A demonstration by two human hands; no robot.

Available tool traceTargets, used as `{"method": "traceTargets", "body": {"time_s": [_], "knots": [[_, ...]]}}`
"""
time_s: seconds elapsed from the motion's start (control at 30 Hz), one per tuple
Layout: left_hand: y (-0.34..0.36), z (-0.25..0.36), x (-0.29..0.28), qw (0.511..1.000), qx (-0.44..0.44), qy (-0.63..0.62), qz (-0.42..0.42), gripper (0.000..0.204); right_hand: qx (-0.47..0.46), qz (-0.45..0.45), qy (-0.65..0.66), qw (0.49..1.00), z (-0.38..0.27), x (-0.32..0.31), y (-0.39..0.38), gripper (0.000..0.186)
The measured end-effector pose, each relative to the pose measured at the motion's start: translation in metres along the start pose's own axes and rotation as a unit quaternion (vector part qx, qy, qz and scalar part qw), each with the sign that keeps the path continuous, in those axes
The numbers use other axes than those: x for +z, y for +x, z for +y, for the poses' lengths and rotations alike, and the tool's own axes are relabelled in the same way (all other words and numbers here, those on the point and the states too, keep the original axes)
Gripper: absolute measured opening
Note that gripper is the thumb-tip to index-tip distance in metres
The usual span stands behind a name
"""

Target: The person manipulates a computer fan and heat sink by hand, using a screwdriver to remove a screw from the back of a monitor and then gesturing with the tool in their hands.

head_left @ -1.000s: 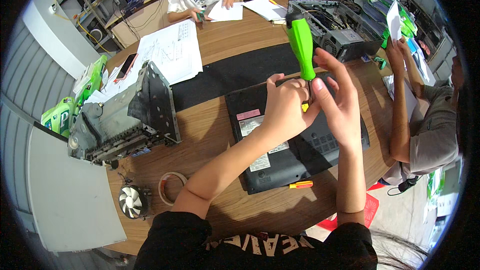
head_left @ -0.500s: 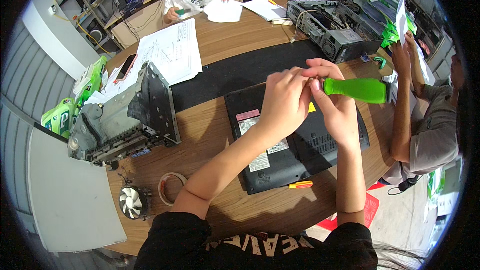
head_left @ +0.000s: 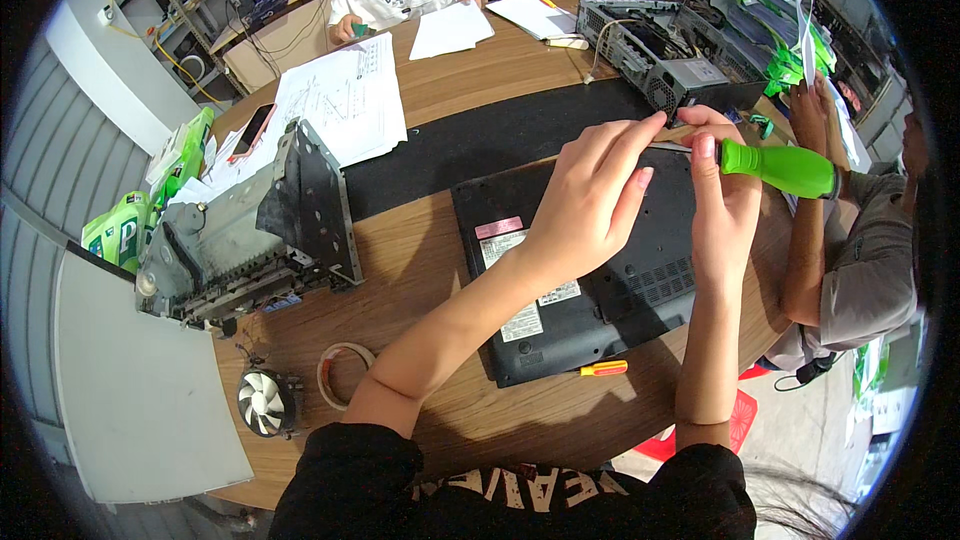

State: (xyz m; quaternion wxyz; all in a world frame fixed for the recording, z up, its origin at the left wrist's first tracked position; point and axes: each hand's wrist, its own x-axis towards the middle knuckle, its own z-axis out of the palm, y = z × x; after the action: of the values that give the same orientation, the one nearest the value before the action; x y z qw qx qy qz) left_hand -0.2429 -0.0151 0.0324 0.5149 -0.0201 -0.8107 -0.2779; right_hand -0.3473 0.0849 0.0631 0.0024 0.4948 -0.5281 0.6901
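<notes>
My right hand (head_left: 728, 205) is closed on a screwdriver with a thick green handle (head_left: 785, 169), the thumb lying near where the shaft begins. The handle points right, and its thin metal shaft (head_left: 672, 147) runs left toward my other hand. My left hand (head_left: 597, 190) is open, fingers stretched and thumb apart, close to the shaft's end; nothing visible is in it. Both hands are above a black laptop (head_left: 640, 285) lying bottom side up, with white and pink labels. A small screwdriver with a yellow and orange handle (head_left: 604, 368) lies by its near edge.
At left stand a metal chassis part (head_left: 250, 230), a cooling fan (head_left: 264, 402) and a tape roll (head_left: 343, 376). Behind are papers (head_left: 345, 105), a phone (head_left: 252, 132) and a black mat (head_left: 500, 145). An opened computer case (head_left: 680, 55) sits far right. Two people are at the table.
My hands have come apart. The right one has shifted right with the green screwdriver, baring its shaft, and the left hand's fingers have spread. Across the table, a person's paper has moved.
</notes>
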Motion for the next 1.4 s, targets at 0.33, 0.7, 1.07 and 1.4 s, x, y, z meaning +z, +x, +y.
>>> {"method": "traceTargets", "body": {"time_s": [0.33,0.7,1.07,1.4], "knots": [[-0.001,0.008,0.004,0.997,-0.003,-0.072,0.007,0.062,0.019,-0.011,0.026,0.999,-0.003,0.004,-0.004,0.012],[-0.002,-0.001,0.006,0.994,-0.03,-0.1,0.02,0.062,0.041,-0.082,0.005,0.996,-0.005,0.015,-0.009,0.009],[-0.015,0.005,0.017,0.956,-0.192,-0.211,-0.074,0.047,0.012,-0.018,-0.088,0.996,0.006,0.013,-0.01,0.043],[-0.017,0.001,0.017,0.839,-0.312,-0.434,-0.1,0.025,0.047,-0.041,-0.092,0.994,0.005,0.011,-0.01,0.05]]}}
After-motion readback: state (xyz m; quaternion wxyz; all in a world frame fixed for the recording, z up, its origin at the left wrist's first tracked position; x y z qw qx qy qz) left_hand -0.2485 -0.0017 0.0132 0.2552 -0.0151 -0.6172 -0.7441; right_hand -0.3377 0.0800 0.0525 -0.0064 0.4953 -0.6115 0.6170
